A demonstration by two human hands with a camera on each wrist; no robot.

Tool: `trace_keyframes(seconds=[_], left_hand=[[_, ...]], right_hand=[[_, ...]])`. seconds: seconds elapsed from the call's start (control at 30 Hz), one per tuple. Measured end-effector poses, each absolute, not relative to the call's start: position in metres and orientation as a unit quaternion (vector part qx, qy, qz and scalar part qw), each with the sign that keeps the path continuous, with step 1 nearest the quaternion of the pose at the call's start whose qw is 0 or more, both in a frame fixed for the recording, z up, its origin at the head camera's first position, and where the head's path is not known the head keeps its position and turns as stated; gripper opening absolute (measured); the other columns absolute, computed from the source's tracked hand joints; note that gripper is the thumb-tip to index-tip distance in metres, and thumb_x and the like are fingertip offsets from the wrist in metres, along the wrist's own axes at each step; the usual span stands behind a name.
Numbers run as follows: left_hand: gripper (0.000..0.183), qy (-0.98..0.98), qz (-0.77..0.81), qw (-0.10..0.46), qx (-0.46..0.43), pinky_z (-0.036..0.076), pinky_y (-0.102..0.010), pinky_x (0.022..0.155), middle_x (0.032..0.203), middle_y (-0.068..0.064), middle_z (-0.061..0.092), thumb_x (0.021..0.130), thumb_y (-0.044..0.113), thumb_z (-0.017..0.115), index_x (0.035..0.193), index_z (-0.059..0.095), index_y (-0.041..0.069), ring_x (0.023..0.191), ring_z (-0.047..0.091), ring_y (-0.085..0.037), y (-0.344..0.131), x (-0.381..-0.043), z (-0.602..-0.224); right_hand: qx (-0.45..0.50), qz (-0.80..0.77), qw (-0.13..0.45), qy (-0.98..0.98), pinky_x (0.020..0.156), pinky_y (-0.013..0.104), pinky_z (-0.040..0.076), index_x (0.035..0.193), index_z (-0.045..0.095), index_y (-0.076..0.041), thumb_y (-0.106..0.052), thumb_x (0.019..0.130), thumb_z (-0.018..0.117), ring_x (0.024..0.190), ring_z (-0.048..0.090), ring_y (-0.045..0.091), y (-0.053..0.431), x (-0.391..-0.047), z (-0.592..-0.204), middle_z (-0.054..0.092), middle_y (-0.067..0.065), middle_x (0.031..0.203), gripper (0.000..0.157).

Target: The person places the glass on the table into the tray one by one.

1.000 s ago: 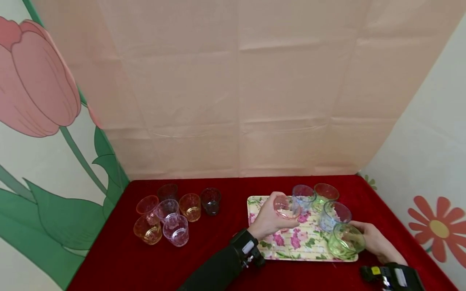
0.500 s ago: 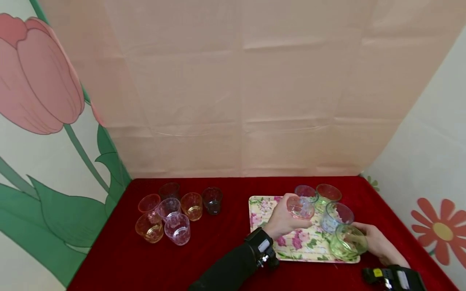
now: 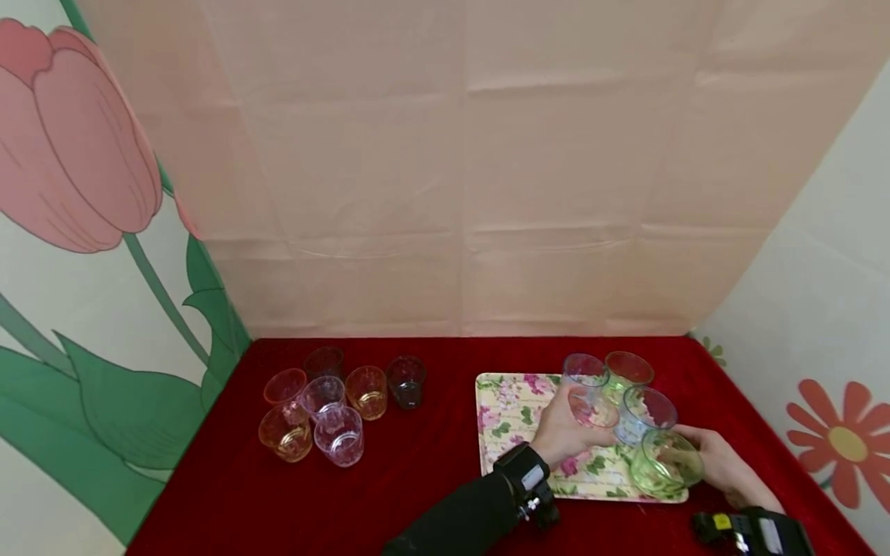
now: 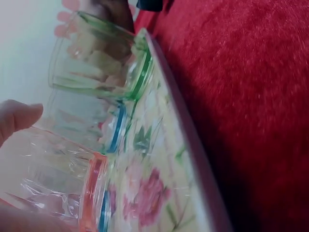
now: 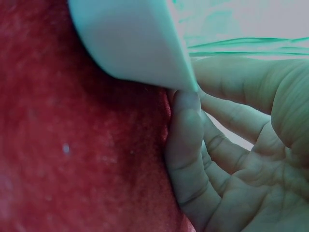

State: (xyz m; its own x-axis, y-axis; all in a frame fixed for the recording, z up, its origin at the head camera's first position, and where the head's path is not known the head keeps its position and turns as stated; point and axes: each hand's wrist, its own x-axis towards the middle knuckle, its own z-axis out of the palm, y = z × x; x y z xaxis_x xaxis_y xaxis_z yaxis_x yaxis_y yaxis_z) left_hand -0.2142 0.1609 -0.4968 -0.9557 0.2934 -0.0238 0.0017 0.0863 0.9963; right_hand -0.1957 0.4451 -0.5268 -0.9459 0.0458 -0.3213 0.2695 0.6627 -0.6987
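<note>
Tray [image 3: 495, 444] lies flat at the lower right of the frame. Right hand [image 3: 719, 463] is by the green glass [image 3: 657, 477], maybe to keep things still; I can't tell if its fingers grip. Left hand [image 3: 565, 432] curls round the pink glass [image 3: 596, 409], upright over the tray, probably so it won't tip.

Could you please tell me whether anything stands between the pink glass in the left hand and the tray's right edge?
Yes: a blue glass stands on the tray just right of the pink glass that the left hand holds.
</note>
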Motion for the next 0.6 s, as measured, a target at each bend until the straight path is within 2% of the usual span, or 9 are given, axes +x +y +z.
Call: trace_keyframes(seconds=[0.1,0.3,0.6], left_hand=[[0.075,0.734,0.665,0.108,0.088,0.050,-0.025,0.082,0.116,0.008,0.062,0.066,0.011,0.095,0.129,0.057,0.023,0.103,0.059,-0.009,0.165,-0.212,-0.498],[0.073,0.765,0.633,0.083,0.085,0.048,-0.026,0.087,0.114,0.010,0.062,0.062,0.013,0.097,0.123,0.060,0.025,0.105,0.058,-0.010,0.171,-0.210,-0.503],[0.077,0.747,0.659,0.064,0.070,0.048,-0.024,0.090,0.112,0.006,0.064,0.057,0.001,0.097,0.122,0.061,0.020,0.104,0.060,-0.012,0.180,-0.209,-0.506]], right_hand=[[0.085,-0.402,0.138,0.901,0.073,0.033,0.050,0.129,0.059,0.010,-0.038,0.091,0.077,0.092,0.056,0.022,0.446,-0.196,-0.527,0.068,0.013,0.107,0.064],[0.086,-0.401,0.132,0.903,0.072,0.033,0.050,0.129,0.060,0.010,-0.037,0.091,0.078,0.091,0.056,0.022,0.445,-0.195,-0.527,0.069,0.011,0.105,0.063],[0.088,-0.406,0.133,0.900,0.072,0.033,0.050,0.129,0.059,0.010,-0.038,0.090,0.078,0.093,0.056,0.023,0.445,-0.194,-0.527,0.069,0.013,0.107,0.065]])
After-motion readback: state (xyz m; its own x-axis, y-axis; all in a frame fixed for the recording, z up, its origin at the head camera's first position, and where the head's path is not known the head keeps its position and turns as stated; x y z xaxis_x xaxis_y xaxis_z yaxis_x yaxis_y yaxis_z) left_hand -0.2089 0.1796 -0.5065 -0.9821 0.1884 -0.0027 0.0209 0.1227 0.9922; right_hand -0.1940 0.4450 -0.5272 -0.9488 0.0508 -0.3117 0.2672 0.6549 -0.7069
